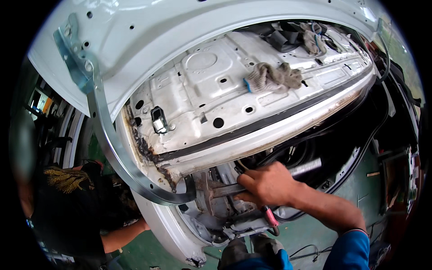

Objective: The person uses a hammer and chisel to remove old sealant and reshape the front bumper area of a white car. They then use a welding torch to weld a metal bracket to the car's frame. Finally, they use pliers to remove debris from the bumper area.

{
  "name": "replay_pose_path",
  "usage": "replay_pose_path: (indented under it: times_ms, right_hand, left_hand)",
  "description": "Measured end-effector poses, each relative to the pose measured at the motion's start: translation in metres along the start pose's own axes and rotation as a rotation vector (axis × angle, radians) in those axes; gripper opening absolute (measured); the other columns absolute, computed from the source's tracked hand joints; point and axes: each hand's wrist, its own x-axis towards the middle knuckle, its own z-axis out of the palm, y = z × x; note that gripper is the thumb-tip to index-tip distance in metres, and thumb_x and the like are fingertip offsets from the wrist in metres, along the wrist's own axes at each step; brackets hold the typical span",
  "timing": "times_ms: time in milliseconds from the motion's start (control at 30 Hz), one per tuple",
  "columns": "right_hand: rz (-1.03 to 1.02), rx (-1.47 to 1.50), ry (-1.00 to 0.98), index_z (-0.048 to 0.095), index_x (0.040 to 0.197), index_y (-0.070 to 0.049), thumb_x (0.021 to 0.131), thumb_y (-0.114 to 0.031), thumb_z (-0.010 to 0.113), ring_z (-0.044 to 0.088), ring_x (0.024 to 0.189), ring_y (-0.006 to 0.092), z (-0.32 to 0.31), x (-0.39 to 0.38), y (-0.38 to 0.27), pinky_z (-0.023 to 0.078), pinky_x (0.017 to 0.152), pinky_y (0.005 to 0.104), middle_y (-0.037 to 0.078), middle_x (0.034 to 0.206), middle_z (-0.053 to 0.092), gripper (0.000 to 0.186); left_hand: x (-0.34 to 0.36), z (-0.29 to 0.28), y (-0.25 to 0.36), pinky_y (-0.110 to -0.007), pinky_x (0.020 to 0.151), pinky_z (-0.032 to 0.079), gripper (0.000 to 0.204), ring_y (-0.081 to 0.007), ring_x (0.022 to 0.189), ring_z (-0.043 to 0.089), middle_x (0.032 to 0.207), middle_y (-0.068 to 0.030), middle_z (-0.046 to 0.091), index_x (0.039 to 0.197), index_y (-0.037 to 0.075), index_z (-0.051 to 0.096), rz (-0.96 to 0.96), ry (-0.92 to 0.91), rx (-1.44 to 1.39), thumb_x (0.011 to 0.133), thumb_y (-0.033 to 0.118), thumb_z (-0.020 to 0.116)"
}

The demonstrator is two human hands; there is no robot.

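Note:
My right hand [272, 184] is closed around the handle of a hammer [220, 191] over the open rear corner of a white car body. The worn metal hammer head [208, 193] is close to the lower end of a curved metal hinge arm [168, 197]. Past my wrist, a silvery length [306, 168] lies in line with the handle. Just below my hand hangs a red-and-black tool handle [270, 217] with a dark curved end. Bare, dented sheet metal [193, 216] shows under the hammer. My left hand is not in view.
A raised white lid [180, 27] arches overhead. Dirty knit gloves [272, 77] lie on the white panel [198, 96]. At the left, a co-worker in black reaches a forearm [126, 235] toward the fender [168, 238]. Cables [310, 253] run over the green floor.

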Motion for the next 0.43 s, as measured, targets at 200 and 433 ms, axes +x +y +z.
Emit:
replay_pose_path:
  times_ms: [200, 433]
  right_hand:
    - [0.503, 0.553, -0.265, 0.061, 0.099, -0.005, 0.093, -0.052, 0.065, 0.067, 0.071, 0.0443, 0.040, -0.098, -0.021, 0.051, 0.062, 0.0521, 0.021, 0.076, 0.067, 0.048]
    - [0.904, 1.115, -0.290, 0.068, 0.108, 0.000, 0.091, -0.042, 0.074, 0.065, 0.081, 0.0280, 0.112, -0.191, -0.077, 0.051, 0.077, 0.0388, 0.014, 0.086, 0.069, 0.045]
  left_hand:
    - [-0.028, -0.015, -0.003, -0.037, 0.034, 0.044, 0.010, -0.0263, 0.040, 0.057, 0.095, -0.0228, 0.073, 0.107, 0.007, 0.050, 0.148, -0.013, 0.098, 0.099, 0.011, 0.055]
    - [-0.201, -0.078, 0.328, -0.031, 0.056, 0.056, 0.030, -0.0237, 0.064, 0.070, 0.088, -0.0137, 0.068, 0.109, 0.006, 0.056, 0.232, -0.225, -0.052, 0.085, 0.002, 0.073]
